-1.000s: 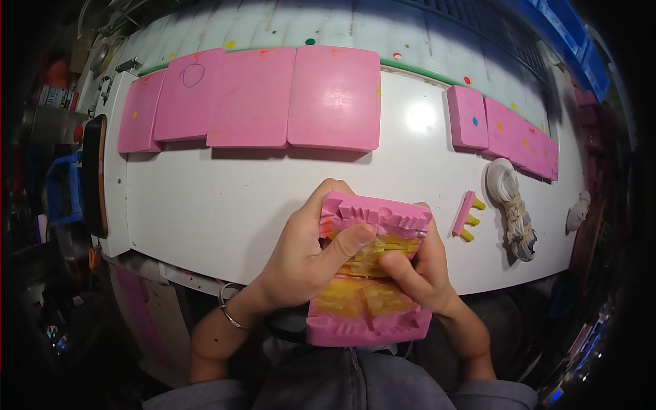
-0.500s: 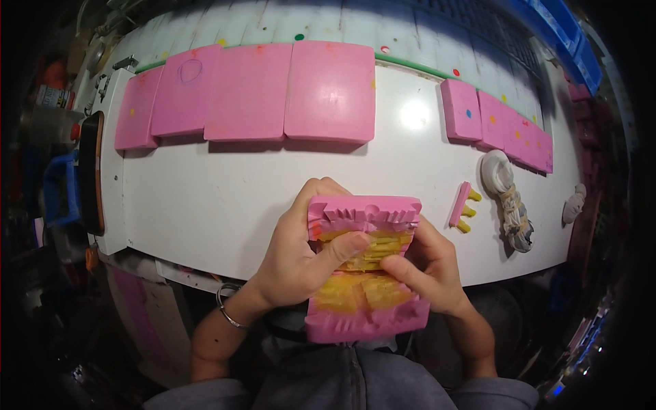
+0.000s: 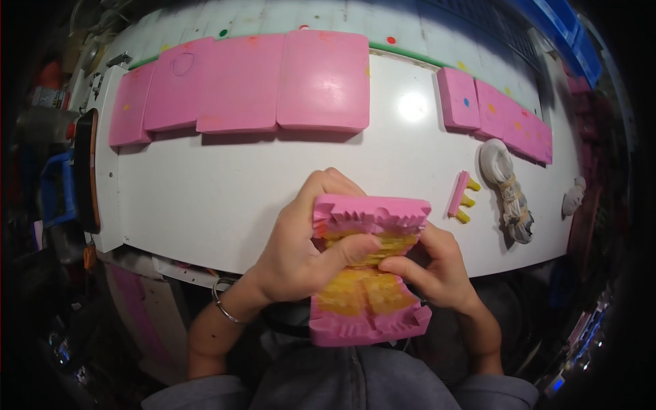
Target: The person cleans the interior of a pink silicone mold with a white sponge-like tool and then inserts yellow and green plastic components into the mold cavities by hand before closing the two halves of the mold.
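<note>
Block (image 3: 359,287) of pink and yellow, spread in both hands

The block is off the desk (image 3: 205,198), just past its near edge, with its ridged inner faces turned up and a crease between the far and near halves. Both hands clamp it: the left hand (image 3: 301,256) holds the far half's left side, thumb across the yellow ridges; the right hand (image 3: 441,270) grips its right side, thumb at the crease. The other fingers are partly hidden behind it.

It looks rubbery and springy, likely light enough for two hands and apt to close if let go. The pink walls seem thick and grippy, the best place to hold. The yellow layer shines; whether it is slick or tacky, I cannot tell. Its thin ridges and the small notches at both ends look easiest to tear, so broad thumb pressure suits them better than fingernails.
</note>
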